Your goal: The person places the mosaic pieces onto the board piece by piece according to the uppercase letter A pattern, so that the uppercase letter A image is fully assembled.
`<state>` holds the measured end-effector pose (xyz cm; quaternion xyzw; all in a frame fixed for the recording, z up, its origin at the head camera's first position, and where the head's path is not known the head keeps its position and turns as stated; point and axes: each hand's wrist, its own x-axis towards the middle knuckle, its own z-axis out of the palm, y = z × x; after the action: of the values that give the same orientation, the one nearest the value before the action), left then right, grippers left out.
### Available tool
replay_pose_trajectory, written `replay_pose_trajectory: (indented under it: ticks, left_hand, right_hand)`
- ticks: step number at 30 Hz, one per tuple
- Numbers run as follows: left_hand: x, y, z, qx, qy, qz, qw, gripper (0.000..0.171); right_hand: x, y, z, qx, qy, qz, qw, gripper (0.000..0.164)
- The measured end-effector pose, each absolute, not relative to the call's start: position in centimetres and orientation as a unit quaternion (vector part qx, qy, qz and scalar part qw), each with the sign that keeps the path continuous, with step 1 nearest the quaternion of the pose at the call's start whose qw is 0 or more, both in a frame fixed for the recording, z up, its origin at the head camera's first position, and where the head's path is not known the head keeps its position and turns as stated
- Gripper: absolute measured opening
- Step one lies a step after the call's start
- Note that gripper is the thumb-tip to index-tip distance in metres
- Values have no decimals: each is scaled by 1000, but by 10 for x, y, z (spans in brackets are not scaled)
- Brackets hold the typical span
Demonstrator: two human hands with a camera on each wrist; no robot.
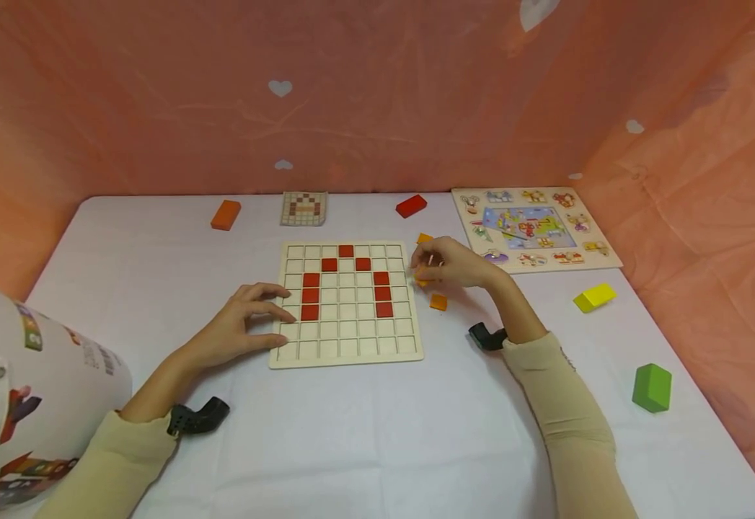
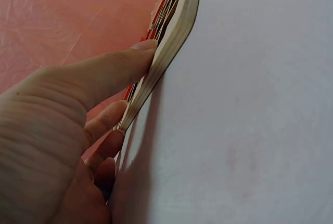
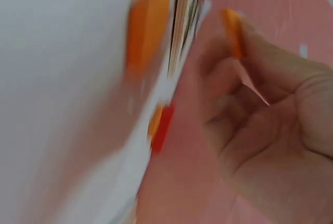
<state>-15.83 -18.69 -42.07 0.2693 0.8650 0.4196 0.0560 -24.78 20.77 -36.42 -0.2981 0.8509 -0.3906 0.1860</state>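
Note:
A pale wooden grid board (image 1: 346, 349) lies mid-table, with several red square tiles (image 1: 310, 295) set in its cells in an arch shape. My left hand (image 1: 237, 324) rests at the board's left edge, fingers spread and fingertips on the rim. The left wrist view has the thumb (image 2: 117, 73) touching that edge. Just off the board's right side, my right hand (image 1: 458, 263) pinches a small orange tile (image 3: 234, 33) between thumb and fingers. Another orange tile (image 1: 438, 302) lies on the cloth below that hand, and one more (image 1: 424, 238) shows behind it.
Along the back are an orange block (image 1: 226, 215), a patterned card (image 1: 303, 209) and a red block (image 1: 412, 206). A picture puzzle board (image 1: 585, 263) lies back right, near a yellow block (image 1: 594, 297) and green block (image 1: 652, 388). A white bucket (image 1: 85, 375) stands front left.

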Motion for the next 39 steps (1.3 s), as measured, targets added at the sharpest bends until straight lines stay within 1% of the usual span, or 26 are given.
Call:
replay_pose_trajectory:
  ticks: [3, 6, 10, 13, 17, 22, 27, 32, 35, 39]
  left_hand:
    - [-159, -186, -421, 267, 865, 420, 59, 23]
    - [-159, -186, -422, 266, 866, 419, 60, 23]
    - [-159, -186, -421, 267, 869, 412, 58, 23]
    - [-159, -187, -419, 268, 871, 409, 55, 23]
    - [-159, -187, -418, 270, 870, 409, 53, 23]
    - [-158, -186, -419, 271, 869, 410, 53, 24]
    - [-158, -187, -418, 276, 867, 411, 50, 23]
    - [-158, -187, -419, 271, 868, 411, 56, 23]
    - [-158, -186, -419, 266, 870, 412, 60, 24]
    - [-158, -186, -420, 262, 870, 413, 60, 24]
  right_hand:
    - [-245, 179, -364, -306, 838, -403, 205, 6]
    - [-246, 151, -362, -334, 823, -401, 224, 4]
    - [-251, 119, -359, -391, 806, -378, 232, 13]
    - [-255, 101, -358, -412, 797, -369, 244, 16]
    - [-258, 85, -362, -409, 790, -373, 262, 18]
    - [-257, 77, -368, -390, 794, -377, 275, 18]
    - [-253, 74, -367, -398, 814, -342, 250, 14]
    - [-248, 79, -362, -392, 825, -333, 233, 18]
    - [-250, 93, -359, -362, 837, -352, 208, 21]
    - [-268, 129, -358, -308, 860, -375, 154, 23]
